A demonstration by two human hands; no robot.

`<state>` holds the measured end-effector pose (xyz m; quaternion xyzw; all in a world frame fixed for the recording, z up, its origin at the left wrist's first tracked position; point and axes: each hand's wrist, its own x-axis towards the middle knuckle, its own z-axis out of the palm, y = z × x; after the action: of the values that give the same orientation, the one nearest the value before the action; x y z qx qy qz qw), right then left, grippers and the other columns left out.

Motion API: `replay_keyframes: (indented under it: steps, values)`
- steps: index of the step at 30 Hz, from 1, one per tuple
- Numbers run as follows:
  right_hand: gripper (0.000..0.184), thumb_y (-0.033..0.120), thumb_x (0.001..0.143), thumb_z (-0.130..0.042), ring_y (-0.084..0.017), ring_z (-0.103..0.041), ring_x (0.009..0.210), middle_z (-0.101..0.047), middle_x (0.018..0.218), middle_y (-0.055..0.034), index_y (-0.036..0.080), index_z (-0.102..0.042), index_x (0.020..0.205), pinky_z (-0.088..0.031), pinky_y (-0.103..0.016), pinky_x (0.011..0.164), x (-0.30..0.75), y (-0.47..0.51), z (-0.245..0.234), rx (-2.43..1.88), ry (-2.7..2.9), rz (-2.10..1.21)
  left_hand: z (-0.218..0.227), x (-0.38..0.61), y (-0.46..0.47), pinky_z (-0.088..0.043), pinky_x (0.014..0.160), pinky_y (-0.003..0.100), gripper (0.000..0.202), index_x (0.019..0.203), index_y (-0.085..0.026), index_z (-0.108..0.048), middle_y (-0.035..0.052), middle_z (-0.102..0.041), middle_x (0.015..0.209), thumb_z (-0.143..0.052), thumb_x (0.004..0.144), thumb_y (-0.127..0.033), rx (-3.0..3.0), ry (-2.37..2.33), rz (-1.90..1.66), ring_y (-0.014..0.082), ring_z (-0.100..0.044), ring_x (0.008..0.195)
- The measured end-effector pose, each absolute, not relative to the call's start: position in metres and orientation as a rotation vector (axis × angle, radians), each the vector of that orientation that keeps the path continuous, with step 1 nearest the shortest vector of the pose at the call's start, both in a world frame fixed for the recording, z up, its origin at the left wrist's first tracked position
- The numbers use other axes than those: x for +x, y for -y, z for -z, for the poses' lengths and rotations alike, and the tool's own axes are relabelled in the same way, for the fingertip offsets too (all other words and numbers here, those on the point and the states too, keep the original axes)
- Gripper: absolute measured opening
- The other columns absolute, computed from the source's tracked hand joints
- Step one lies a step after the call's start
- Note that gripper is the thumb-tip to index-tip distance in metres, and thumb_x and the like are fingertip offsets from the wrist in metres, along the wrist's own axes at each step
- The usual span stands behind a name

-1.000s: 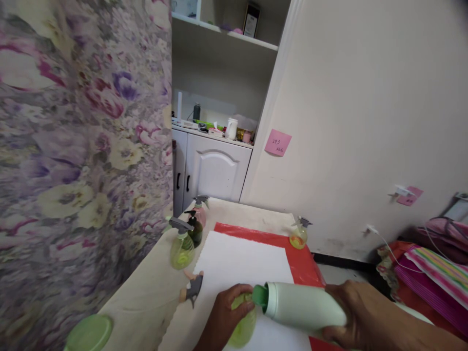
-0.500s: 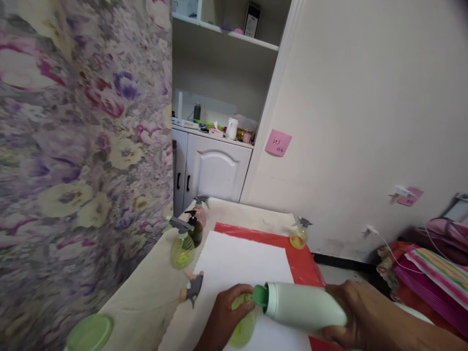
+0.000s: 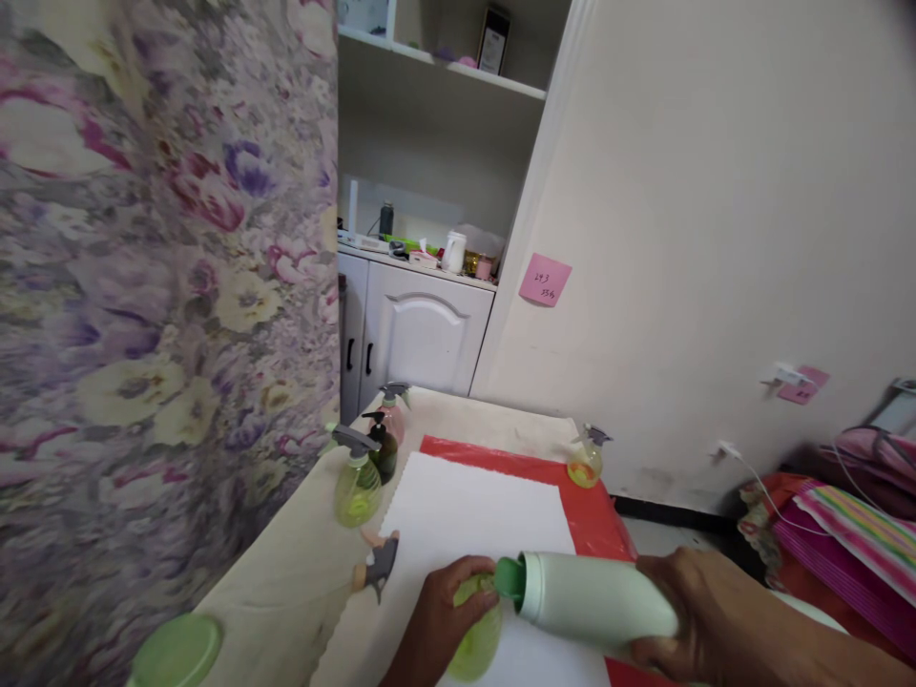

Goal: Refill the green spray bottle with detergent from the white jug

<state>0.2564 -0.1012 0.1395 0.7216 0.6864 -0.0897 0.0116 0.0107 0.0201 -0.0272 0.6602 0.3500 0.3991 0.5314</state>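
My left hand (image 3: 450, 611) is closed around the upper part of a translucent yellow-green bottle (image 3: 478, 641), which stands on the white sheet (image 3: 465, 515). Tilted almost level, a pale green bottle (image 3: 593, 598) is gripped by my right hand (image 3: 679, 620). Its green spout (image 3: 510, 579) sits at the mouth of the yellow-green bottle, close to my left fingertips. Whether liquid is flowing I cannot make out. A loose grey and peach spray head (image 3: 378, 565) lies at the sheet's left edge. A round green lid (image 3: 176, 651) is at the lower left.
Along the table's left side stand a yellow-green spray bottle (image 3: 358, 489), a dark pump bottle (image 3: 383, 448) and a pink spray bottle (image 3: 391, 416). Another small spray bottle (image 3: 587, 460) is at the far right, on red plastic (image 3: 593, 520). A floral curtain (image 3: 164, 315) hangs at left.
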Motion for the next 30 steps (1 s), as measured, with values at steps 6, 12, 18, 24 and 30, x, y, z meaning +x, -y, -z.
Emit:
replay_keyframes:
  steps: [6,12,18,24,30]
  values:
    - [0.023,0.044,0.065,-0.069,-0.024,-0.067,0.065,-0.076,0.074,-0.0055,0.026,-0.070,0.080,-0.033,-0.028,0.056,0.256,0.102,-0.139,2.251,-2.118,0.267,0.025,0.010,-0.020,-0.051,0.089,0.032,0.024,0.092,-0.021,-0.077,0.0033,-0.081,0.094,-0.068,0.070,-0.023,1.580,-0.845,-0.943,0.0257,-0.070,0.095]
    - [0.022,0.041,0.064,-0.068,-0.026,-0.070,0.065,-0.076,0.072,-0.0063,0.025,-0.070,0.079,-0.033,-0.029,0.055,0.252,0.100,-0.142,2.245,-2.108,0.257,0.026,0.009,-0.021,-0.050,0.090,0.031,0.023,0.091,-0.021,-0.077,0.0030,-0.081,0.095,-0.068,0.070,-0.022,1.569,-0.814,-0.955,0.0254,-0.070,0.095]
    - [0.020,0.039,0.065,-0.067,-0.025,-0.070,0.064,-0.077,0.071,-0.0057,0.024,-0.071,0.078,-0.034,-0.028,0.055,0.249,0.102,-0.147,2.241,-2.123,0.291,0.028,0.008,-0.021,-0.050,0.091,0.031,0.025,0.094,-0.022,-0.077,0.0029,-0.081,0.097,-0.069,0.070,-0.022,1.567,-0.824,-0.950,0.0256,-0.070,0.097]
    - [0.021,0.041,0.066,-0.068,-0.023,-0.067,0.062,-0.076,0.071,-0.0058,0.024,-0.070,0.077,-0.032,-0.028,0.054,0.252,0.102,-0.145,2.246,-2.091,0.330,0.027,0.009,-0.020,-0.049,0.091,0.032,0.023,0.092,-0.020,-0.077,0.0039,-0.080,0.096,-0.068,0.070,-0.023,1.564,-0.822,-0.941,0.0260,-0.070,0.097]
    - [0.021,0.043,0.069,-0.069,-0.021,-0.069,0.066,-0.077,0.075,-0.0021,0.026,-0.070,0.081,-0.036,-0.025,0.056,0.269,0.105,-0.120,2.325,-2.147,0.488,0.027,0.010,-0.021,-0.049,0.090,0.032,0.023,0.092,-0.020,-0.076,0.0047,-0.080,0.096,-0.067,0.070,-0.024,1.556,-0.833,-0.944,0.0261,-0.069,0.095]
